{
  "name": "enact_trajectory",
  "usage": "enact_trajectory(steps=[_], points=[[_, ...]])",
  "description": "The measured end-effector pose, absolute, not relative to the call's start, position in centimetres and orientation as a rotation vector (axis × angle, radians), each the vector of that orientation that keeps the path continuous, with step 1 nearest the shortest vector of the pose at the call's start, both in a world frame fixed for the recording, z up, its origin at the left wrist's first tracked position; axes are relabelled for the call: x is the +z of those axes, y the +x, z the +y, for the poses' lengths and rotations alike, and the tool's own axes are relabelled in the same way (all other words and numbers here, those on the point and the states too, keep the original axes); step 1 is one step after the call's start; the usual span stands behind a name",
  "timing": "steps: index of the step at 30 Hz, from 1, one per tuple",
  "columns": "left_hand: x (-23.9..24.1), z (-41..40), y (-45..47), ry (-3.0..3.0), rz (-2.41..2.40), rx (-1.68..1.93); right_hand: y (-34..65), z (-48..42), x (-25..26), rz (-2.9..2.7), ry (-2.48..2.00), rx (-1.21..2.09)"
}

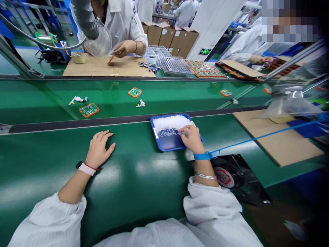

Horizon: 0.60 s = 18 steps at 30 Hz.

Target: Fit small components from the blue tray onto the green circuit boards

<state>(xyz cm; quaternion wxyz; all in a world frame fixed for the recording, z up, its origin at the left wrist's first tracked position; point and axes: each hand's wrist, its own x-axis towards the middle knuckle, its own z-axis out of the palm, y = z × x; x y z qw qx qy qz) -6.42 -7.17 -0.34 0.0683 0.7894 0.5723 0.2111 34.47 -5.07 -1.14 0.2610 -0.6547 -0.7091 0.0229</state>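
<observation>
My left hand rests palm down on the green tabletop, fingers stretched out and holding nothing. At the right side of a shallow blue tray, my right hand reaches over the rim with thumb and fingers pinched together. Many tiny white translucent pieces are heaped at the tray's far side, and loose ones are scattered nearer my fingertips. Whatever lies between those fingertips is too small to make out. A blue wrist strap with a cord circles my right wrist.
Beyond a dark rail, a green belt carries orange-edged circuit boards with white parts attached. A black fan-like device sits beside my right forearm. Cardboard lies at right. Across the belt, a co-worker's hand works over another cardboard sheet.
</observation>
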Motion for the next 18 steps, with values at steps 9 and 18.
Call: enact_trajectory(steps=[9, 18], points=[[-0.28, -7.15, -6.41, 2.380, 1.720, 0.622, 34.41, -5.02, -1.21, -1.905, -1.760, 0.044], [-0.08, -6.70, -6.16, 2.373, 1.580, 0.746, 34.30, -5.01, -1.21, -1.915, -1.718, 0.052]])
